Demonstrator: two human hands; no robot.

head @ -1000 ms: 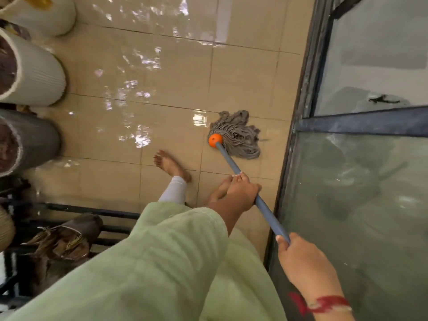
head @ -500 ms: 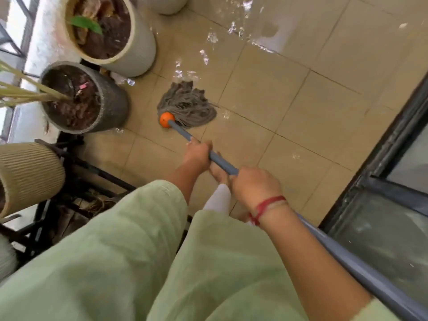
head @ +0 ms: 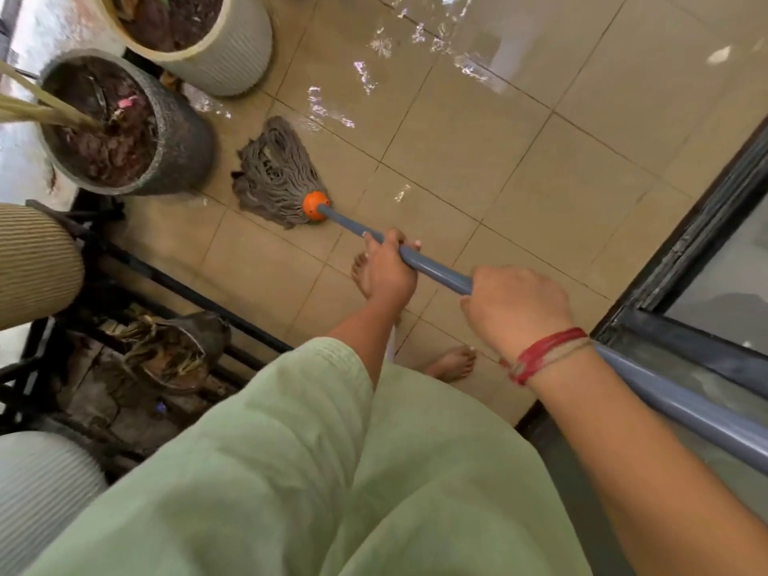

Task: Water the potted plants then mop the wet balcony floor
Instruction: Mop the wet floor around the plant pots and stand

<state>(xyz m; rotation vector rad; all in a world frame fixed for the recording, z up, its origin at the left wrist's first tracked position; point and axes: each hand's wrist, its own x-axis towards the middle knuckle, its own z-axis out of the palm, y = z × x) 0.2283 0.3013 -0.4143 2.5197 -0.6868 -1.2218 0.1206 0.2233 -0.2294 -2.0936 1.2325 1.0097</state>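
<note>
The grey string mop head (head: 276, 172) with an orange collar (head: 316, 206) lies flat on the beige tiled floor (head: 540, 193), right beside a dark grey pot (head: 183, 147) of soil. My left hand (head: 388, 268) grips the blue-grey mop handle (head: 436, 270) low down. Higher on the handle, my right hand (head: 515, 309), with a red thread at the wrist, grips it too. Water glistens on the tiles (head: 332, 110) beyond the mop.
A white ribbed pot (head: 232, 56) stands behind the dark one. At left are a tan ribbed pot (head: 37, 264), a black metal rack (head: 174, 280) and a pale ribbed pot (head: 41, 488). A dark-framed glass door (head: 685, 276) runs along the right. My bare feet (head: 451, 361) are on the tiles.
The mop swept from beside the glass door across to the pots on the left, then drew back slightly toward me. Both hands kept their grip on the handle.
</note>
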